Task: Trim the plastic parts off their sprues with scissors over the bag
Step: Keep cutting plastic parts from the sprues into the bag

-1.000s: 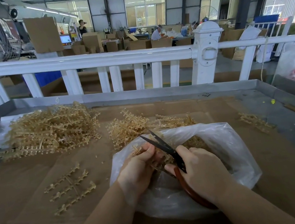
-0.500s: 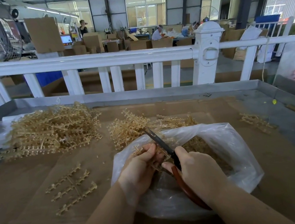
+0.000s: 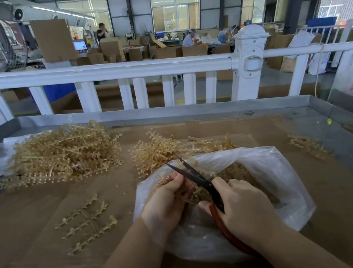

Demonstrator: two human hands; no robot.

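Sprues [image 3: 62, 154] lie heaped untrimmed at left centre, so by my judgement much cutting remains, though the bag [image 3: 278, 177] at lower centre already holds many trimmed parts. Over it the left hand [image 3: 166, 202] pinches one sprue; the right hand [image 3: 241, 207] curls round the scissors [image 3: 198, 180], blades parted. A spent frame [image 3: 87, 221] lies lower left; nothing blocks the work.

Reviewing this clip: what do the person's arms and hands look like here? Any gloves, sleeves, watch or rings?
Both forearms are bare as far as the frame shows, with no sleeve in view. The left hand and right hand wear no gloves. No watch, bracelet or ring shows on the visible sides of either wrist or hand. Fingertips are partly hidden, so nails cannot be judged.
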